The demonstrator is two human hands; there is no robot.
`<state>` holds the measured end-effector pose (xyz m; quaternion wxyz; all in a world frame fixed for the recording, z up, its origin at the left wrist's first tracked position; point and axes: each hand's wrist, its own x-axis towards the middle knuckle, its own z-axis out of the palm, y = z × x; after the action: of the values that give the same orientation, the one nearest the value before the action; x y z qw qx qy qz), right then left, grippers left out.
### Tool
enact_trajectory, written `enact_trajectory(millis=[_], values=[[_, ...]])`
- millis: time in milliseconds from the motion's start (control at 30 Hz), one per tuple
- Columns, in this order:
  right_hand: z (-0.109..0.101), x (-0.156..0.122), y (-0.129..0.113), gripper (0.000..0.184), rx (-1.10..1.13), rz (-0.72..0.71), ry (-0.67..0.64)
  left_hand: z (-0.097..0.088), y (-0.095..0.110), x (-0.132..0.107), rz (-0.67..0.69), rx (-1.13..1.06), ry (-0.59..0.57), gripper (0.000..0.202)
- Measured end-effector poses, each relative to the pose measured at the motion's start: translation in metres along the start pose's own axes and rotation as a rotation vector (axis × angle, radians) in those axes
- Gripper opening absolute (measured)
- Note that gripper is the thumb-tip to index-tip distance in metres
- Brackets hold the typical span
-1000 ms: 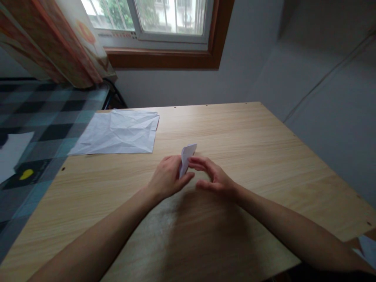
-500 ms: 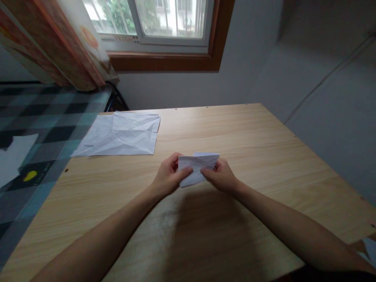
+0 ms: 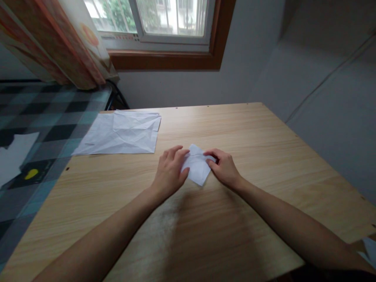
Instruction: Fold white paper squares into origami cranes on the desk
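Observation:
A small piece of folded white paper (image 3: 198, 168) lies on or just above the wooden table (image 3: 229, 133), turned so one corner points toward me. My left hand (image 3: 170, 169) rests over the paper's left side, thumb and fingers apart, palm down. At the right side, my right hand (image 3: 222, 166) has its thumb and index finger closed around the paper's edge. Part of each side of the paper is hidden under my fingers.
Creased white sheets (image 3: 132, 133) lie at the table's far left. A checkered cloth (image 3: 53, 117) covers a surface to the left, with a torn white paper (image 3: 16, 156) on it. Beyond the table are a wall and a window (image 3: 173, 19) with a curtain (image 3: 67, 43).
The folded paper has been turned and lowered, its face now showing as a diamond shape. My left hand has loosened from its pinch and spread over the left side.

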<state>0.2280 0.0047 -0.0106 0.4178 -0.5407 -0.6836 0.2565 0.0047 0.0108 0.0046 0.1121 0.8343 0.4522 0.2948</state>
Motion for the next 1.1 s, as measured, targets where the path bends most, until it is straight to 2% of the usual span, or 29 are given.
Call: enact_trajectory(millis=[33, 100, 167, 233, 300, 400, 567, 700, 800, 900, 1100], values=[[-0.002, 0.0, -0.001, 0.023, -0.096, -0.048, 0.006, 0.0, 0.0, -0.001, 0.074, 0.068, -0.033, 0.044], [-0.002, -0.002, -0.004, 0.032, -0.268, -0.123, 0.037, 0.0, 0.001, -0.001, 0.182, 0.148, -0.17, 0.043], [0.0, -0.006, -0.007, 0.045, -0.405, -0.197, 0.015, -0.001, 0.002, -0.001, 0.224, 0.201, -0.299, 0.042], [0.004, -0.01, -0.008, 0.058, -0.492, -0.275, -0.112, -0.001, 0.003, -0.002, 0.215, 0.245, -0.36, 0.045], [0.008, -0.013, -0.008, 0.063, -0.554, -0.329, -0.278, -0.001, 0.004, -0.002, 0.195, 0.287, -0.378, 0.05], [0.011, -0.016, -0.008, 0.064, -0.634, -0.352, -0.42, 0.001, 0.003, -0.004, 0.164, 0.345, -0.394, 0.056], [-0.002, -0.021, -0.012, 0.063, -0.678, -0.465, -0.389, 0.001, 0.0, -0.006, 0.132, 0.406, -0.408, 0.073], [-0.01, -0.023, -0.017, 0.042, -0.639, -0.632, -0.375, -0.001, 0.001, -0.005, 0.125, 0.406, -0.401, 0.082], [-0.01, -0.022, -0.018, 0.02, -0.653, -0.684, -0.372, -0.003, 0.003, -0.004, 0.107, 0.418, -0.369, 0.084], [-0.01, -0.02, -0.015, 0.015, -0.68, -0.677, -0.36, -0.003, 0.005, -0.004, 0.096, 0.422, -0.308, 0.08], [-0.015, -0.016, -0.012, 0.017, -0.721, -0.613, -0.316, -0.006, 0.004, -0.003, 0.107, 0.372, -0.213, 0.055]])
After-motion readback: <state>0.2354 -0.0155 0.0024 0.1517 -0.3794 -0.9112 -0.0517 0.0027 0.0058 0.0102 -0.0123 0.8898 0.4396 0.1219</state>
